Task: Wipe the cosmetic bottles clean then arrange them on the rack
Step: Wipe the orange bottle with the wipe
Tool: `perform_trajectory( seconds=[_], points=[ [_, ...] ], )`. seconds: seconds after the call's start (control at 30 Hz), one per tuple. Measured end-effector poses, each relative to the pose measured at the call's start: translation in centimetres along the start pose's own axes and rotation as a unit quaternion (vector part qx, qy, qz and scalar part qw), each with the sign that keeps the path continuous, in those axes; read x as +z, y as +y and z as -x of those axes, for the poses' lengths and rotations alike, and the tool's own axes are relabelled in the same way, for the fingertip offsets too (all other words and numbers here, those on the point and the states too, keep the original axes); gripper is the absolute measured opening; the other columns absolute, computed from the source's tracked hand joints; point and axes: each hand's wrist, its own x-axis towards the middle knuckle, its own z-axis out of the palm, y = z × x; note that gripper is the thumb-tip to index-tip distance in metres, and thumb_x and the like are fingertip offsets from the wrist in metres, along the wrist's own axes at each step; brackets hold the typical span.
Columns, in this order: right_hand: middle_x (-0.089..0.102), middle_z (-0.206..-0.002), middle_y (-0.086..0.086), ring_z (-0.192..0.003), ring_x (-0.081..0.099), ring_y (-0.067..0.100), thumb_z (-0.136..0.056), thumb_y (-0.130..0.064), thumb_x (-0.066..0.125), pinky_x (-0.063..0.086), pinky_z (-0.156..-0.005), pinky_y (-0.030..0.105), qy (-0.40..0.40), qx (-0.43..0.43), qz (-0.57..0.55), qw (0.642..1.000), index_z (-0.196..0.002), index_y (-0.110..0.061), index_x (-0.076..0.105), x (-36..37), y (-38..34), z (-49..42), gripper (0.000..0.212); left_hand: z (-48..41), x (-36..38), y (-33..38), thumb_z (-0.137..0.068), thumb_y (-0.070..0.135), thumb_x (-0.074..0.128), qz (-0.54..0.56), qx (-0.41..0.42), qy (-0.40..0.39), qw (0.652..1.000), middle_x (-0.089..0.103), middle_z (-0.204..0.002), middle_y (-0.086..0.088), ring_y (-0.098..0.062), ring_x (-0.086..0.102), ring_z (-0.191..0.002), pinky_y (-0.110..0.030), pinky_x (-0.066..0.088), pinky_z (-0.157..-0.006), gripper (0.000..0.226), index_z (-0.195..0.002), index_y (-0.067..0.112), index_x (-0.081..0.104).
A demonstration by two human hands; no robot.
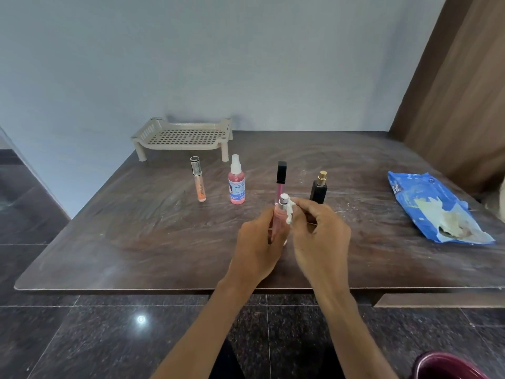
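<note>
Left hand [257,242]: fingers curled round the lower body of a slim clear-pink bottle with a silver spray top [279,218], holding it upright. Its base is hidden by the hand, so I cannot tell whether it is lifted or resting on the table.

Right hand [319,236]: thumb and forefinger pinch a small crumpled white wipe [290,213] against the bottle's neck, just beside the sprayer.

From the hands:
- At 12 o'clock, close behind, stands a pink lip-gloss tube with a tall black cap [281,173].
- At 1 o'clock, a square black perfume bottle with a gold top [319,188].
- At 11 o'clock, a pink plastic spray bottle with a white nozzle [236,184].
- Further toward 10 o'clock, an orange tube with a silver-banded cap [198,181].
- Far 11 o'clock, against the wall, a beige perforated plastic rack on short legs [188,136].
- At 3 o'clock, well apart, an opened blue wipes packet [404,187] with a sheet pulled out.

All of it sits on a dark brown wooden table [123,236].

Step in hand, as I judge it, is wiping the top of the held bottle. All five bottles are off the rack, so the task is early. The next move likely calls for drawing the wipe down the body while the left hand shifts its grip. Then a long reach to 11 o'clock past the standing bottles, which look easy to topple.
</note>
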Motion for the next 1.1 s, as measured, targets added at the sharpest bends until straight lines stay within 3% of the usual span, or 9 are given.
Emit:
perform_trajectory(
  seconds=[0.1, 0.23, 0.4, 0.57, 0.63, 0.7, 0.8, 1.0, 1.1],
  points=[
    [0.071, -0.094, -0.016, -0.088, 0.064, -0.003, -0.096, -0.023, 0.059, 0.052, -0.081, 0.017, -0.037, 0.029, 0.006, 0.999, -0.108, -0.025, 0.073, 0.1, 0.3, -1.5, 0.019, 0.0, -0.1, -0.1, -0.091, 0.079, 0.027, -0.004, 0.000, -0.005, 1.000, 0.071, -0.079, 0.001, -0.013, 0.067, -0.068, -0.039, 0.055, -0.064, 0.076, -0.099, 0.012, 0.062],
    [0.071, -0.089, -0.021, -0.083, 0.061, -0.012, -0.096, -0.026, 0.059, 0.046, -0.071, 0.005, -0.108, 0.077, -0.026, 0.991, -0.105, -0.027, 0.073, -0.3, 0.1, -3.1, 0.017, -0.1, -0.2, -0.3, -0.098, 0.042, 0.055, -0.015, -0.007, -0.009, 1.000, 0.058, -0.068, 0.016, -0.001, 0.055, -0.058, -0.015, 0.036, -0.057, 0.032, -0.100, 0.010, 0.063],
    [0.069, -0.083, -0.018, -0.079, 0.063, -0.003, -0.096, -0.024, 0.057, 0.050, -0.074, 0.018, -0.068, 0.031, 0.018, 0.997, -0.098, -0.031, 0.072, -0.5, 0.2, -1.5, 0.017, 0.0, -0.4, -0.1, -0.099, 0.023, 0.060, -0.009, -0.007, -0.041, 0.999, 0.072, -0.087, 0.000, -0.009, 0.064, -0.073, -0.022, 0.048, -0.068, 0.020, -0.113, 0.009, 0.063],
    [0.067, -0.082, -0.022, -0.080, 0.061, -0.006, -0.094, -0.022, 0.060, 0.047, -0.071, 0.011, -0.037, 0.003, 0.033, 0.999, -0.087, -0.041, 0.066, -0.8, -0.3, -0.6, 0.022, -0.1, -0.4, 0.0, -0.100, 0.020, 0.058, 0.006, -0.007, -0.048, 0.999, 0.068, -0.083, 0.006, -0.001, 0.060, -0.068, -0.012, 0.040, -0.063, 0.025, -0.122, 0.009, 0.062],
    [0.068, -0.085, -0.019, -0.080, 0.062, -0.005, -0.094, -0.023, 0.059, 0.049, -0.072, 0.014, -0.037, 0.012, 0.029, 0.999, -0.087, -0.037, 0.068, -0.7, 0.0, -0.8, 0.018, -0.1, -0.5, 0.1, -0.100, 0.018, 0.058, 0.028, 0.001, -0.043, 0.999, 0.064, -0.077, 0.011, 0.001, 0.060, -0.065, -0.011, 0.041, -0.059, 0.028, -0.127, 0.009, 0.058],
    [0.068, -0.090, -0.016, -0.083, 0.062, -0.003, -0.095, -0.024, 0.058, 0.051, -0.074, 0.016, -0.040, 0.022, 0.026, 0.999, -0.096, -0.031, 0.071, -0.4, 0.3, -1.1, 0.014, 0.1, -0.6, 0.1, -0.102, 0.018, 0.056, 0.067, 0.020, -0.044, 0.997, 0.070, -0.078, 0.000, -0.011, 0.066, -0.067, -0.020, 0.048, -0.057, 0.034, -0.133, 0.016, 0.044],
    [0.068, -0.093, -0.015, -0.085, 0.063, -0.002, -0.094, -0.019, 0.060, 0.050, -0.073, 0.012, -0.027, 0.018, -0.008, 0.999, -0.105, -0.029, 0.068, -0.3, 0.3, -0.9, 0.017, 0.2, -0.8, -0.2, -0.101, 0.011, 0.056, 0.096, 0.022, -0.056, 0.994, 0.074, -0.090, -0.002, -0.014, 0.071, -0.074, -0.026, 0.057, -0.067, 0.032, -0.121, 0.021, 0.033],
    [0.071, -0.094, -0.017, -0.087, 0.064, -0.004, -0.094, -0.019, 0.061, 0.049, -0.073, 0.010, -0.029, 0.028, -0.052, 0.998, -0.101, -0.029, 0.073, -0.7, 0.1, -0.5, 0.017, 0.2, -1.0, 0.1, -0.103, 0.014, 0.055, 0.116, 0.013, -0.033, 0.993, 0.069, -0.104, 0.010, 0.007, 0.065, -0.098, -0.012, 0.053, -0.081, 0.019, -0.115, 0.028, 0.051],
    [0.070, -0.097, -0.017, -0.089, 0.065, -0.004, -0.091, -0.025, 0.066, 0.051, -0.074, 0.012, -0.034, 0.023, -0.065, 0.997, -0.101, -0.031, 0.074, -0.8, 0.0, -0.4, 0.014, 0.1, -0.7, 0.3, -0.101, 0.026, 0.057, 0.104, 0.038, -0.009, 0.994, 0.063, -0.106, 0.016, 0.000, 0.064, -0.098, -0.013, 0.052, -0.081, 0.019, -0.119, 0.029, 0.054]
  ],
)
